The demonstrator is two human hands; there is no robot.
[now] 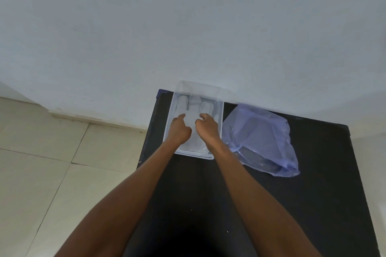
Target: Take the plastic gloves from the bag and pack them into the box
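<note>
A clear plastic box (221, 110) stands at the far left corner of the black table, its open lid leaning against the wall. Translucent plastic gloves (195, 103) lie flat inside it, fingers pointing toward the wall. Both hands are inside the box, resting on the gloves. My left hand (179, 128) has its fingers curled with the fingertips down on the left side of the top glove. My right hand (207, 126) is curled the same way on the glove's right side. A crumpled bluish plastic bag (261, 137) lies just right of the box.
The black table (313, 183) stands against a pale wall (188, 27). Its left edge drops to a tiled floor (52, 162). The box sits close to the table's left and far edges.
</note>
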